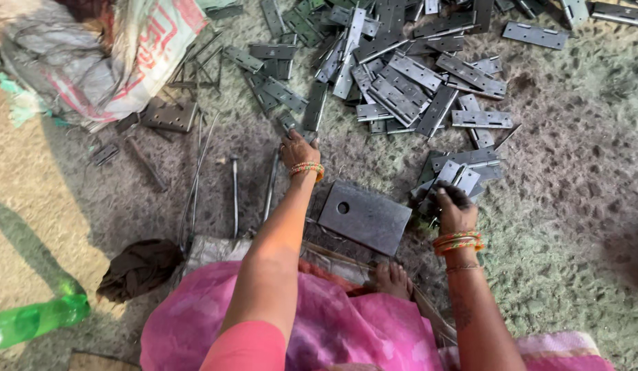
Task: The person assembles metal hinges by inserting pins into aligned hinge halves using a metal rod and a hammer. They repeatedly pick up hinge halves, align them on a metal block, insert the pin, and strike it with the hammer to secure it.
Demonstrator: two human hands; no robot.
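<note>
My left hand (298,148) reaches forward to the near edge of a big heap of grey metal hinges (394,75) and closes on one hinge (291,124) lying on the floor. My right hand (454,206), blackened with grime, grips a hinge (458,176) from a smaller pile (463,165) at the right. Between the hands lies a thick dark steel block (365,217) with a round hole. Both wrists wear orange and green bangles. My bare foot (391,278) rests just below the block.
Thin metal rods (234,196) lie left of my left arm. A white woven sack (119,55) sits at top left, a flat hinge plate (169,115) beside it. A dark cloth (140,268) and green plastic bottle (37,319) lie at lower left. Pink fabric covers my lap.
</note>
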